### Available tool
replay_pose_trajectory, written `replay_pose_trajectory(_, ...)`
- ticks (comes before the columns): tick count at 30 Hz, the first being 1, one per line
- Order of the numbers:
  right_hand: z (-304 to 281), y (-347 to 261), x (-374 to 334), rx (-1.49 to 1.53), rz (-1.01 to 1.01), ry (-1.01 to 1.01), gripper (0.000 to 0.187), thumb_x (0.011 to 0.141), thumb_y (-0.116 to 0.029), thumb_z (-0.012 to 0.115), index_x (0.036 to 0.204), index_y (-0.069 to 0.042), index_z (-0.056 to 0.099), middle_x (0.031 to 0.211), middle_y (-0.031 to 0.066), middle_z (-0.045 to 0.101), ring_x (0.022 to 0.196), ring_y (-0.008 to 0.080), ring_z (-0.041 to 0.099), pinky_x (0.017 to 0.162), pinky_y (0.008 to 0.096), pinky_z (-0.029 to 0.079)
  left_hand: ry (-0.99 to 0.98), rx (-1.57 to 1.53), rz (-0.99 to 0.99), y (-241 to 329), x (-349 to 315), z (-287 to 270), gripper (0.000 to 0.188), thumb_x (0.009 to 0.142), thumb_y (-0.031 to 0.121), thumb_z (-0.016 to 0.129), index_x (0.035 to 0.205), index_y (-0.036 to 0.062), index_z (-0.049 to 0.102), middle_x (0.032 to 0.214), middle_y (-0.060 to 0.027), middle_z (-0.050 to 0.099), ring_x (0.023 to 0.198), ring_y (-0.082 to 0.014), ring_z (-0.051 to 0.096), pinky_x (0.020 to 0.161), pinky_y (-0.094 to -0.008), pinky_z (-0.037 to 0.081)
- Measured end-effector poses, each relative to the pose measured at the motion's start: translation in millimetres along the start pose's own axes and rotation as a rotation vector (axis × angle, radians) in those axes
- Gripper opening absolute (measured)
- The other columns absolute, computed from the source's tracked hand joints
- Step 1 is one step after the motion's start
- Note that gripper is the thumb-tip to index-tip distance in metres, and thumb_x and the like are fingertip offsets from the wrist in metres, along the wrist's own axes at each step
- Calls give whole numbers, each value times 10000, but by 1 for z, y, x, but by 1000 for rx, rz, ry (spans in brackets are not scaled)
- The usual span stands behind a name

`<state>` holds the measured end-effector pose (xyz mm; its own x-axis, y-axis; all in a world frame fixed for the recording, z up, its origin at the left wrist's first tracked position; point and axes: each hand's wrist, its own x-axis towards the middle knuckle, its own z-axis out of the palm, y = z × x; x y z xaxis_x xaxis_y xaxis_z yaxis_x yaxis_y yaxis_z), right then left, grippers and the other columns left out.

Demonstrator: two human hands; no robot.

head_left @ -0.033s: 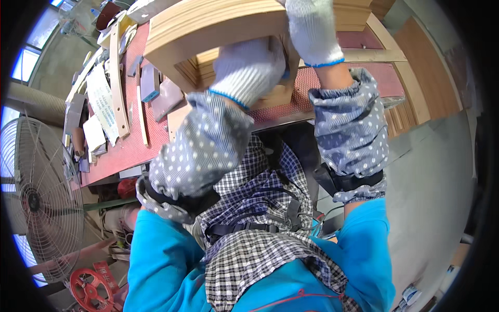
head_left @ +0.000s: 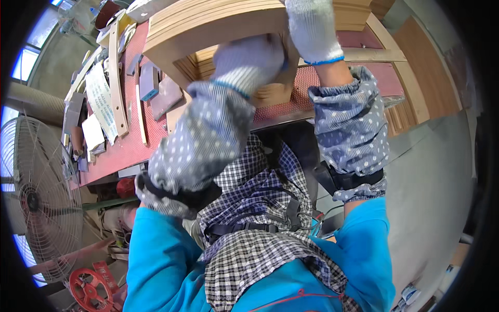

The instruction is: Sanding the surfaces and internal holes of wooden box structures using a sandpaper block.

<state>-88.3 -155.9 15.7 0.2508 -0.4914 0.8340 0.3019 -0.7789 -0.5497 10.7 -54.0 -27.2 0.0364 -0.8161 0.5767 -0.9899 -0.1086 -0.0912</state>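
As I look down through the head camera, I find a thick wooden frame (head_left: 213,32) at the far middle of the scene, on a red workbench (head_left: 112,167); its outer edges show layered, striped wood, and its far part is cut off by the picture's rim. The left hand (head_left: 248,63), in a white knitted glove with a blue-edged cuff, reaches into the frame's opening. Motion blurs it and its fingers are hidden, so I cannot tell whether it grips anything. The right hand (head_left: 313,32), gloved alike, is at the frame's right part; its fingertips run out at the far edge of my view, so I cannot tell its grip either. Grey polka-dot sleeve covers (head_left: 205,136) wrap both forearms, above a black-and-white checked apron (head_left: 260,265).

On the bench to the left I see a grey block with a blue end (head_left: 149,86), a thin wooden stick (head_left: 141,112), a longer drilled wooden strip (head_left: 115,83) and a printed sheet (head_left: 100,96). A caged fan (head_left: 33,202) stands at far left, with a red spoked wheel (head_left: 91,290) near it. A brown wooden panel (head_left: 429,70) lies to the right.
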Motion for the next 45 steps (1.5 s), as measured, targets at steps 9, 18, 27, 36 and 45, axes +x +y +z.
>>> replay_pose_trajectory(9,-7,25,-4,-157,-302,-12,205,915,-39,593,1051,79,692,1028,197,724,908,290,701,813,361,555,-2,-18,-150,12,-1,-5,294,944,232,565,1018,-9,716,904,-171,732,882,-375,722,804,-487,592)
replay_pose_trajectory(18,-7,11,3,-359,-550,-45,161,919,-14,594,1019,71,687,1020,215,717,944,337,704,836,374,560,69,-204,-332,22,-5,-21,274,953,205,566,1039,-3,724,1016,-195,735,958,-374,719,844,-459,597)
replay_pose_trajectory(27,-7,1,-10,-20,93,-39,329,891,-60,524,1136,98,677,1118,181,729,1070,260,674,969,343,505,118,-221,-292,24,-7,-6,305,965,273,555,1126,83,732,997,-150,749,915,-368,726,823,-503,593)
replay_pose_trajectory(36,-3,-3,-10,43,132,79,319,897,-128,550,1089,69,711,1075,206,746,1052,291,701,957,377,525,142,-286,-295,25,1,9,371,973,305,573,1244,79,690,1202,-166,720,1127,-348,684,970,-468,550)
replay_pose_trajectory(45,-7,9,-4,-25,-11,-100,330,904,-131,541,1115,72,693,1210,203,705,1133,293,665,1039,377,492,58,-313,-150,7,0,11,403,957,320,602,1248,61,706,1156,-162,741,1125,-339,699,977,-459,553)
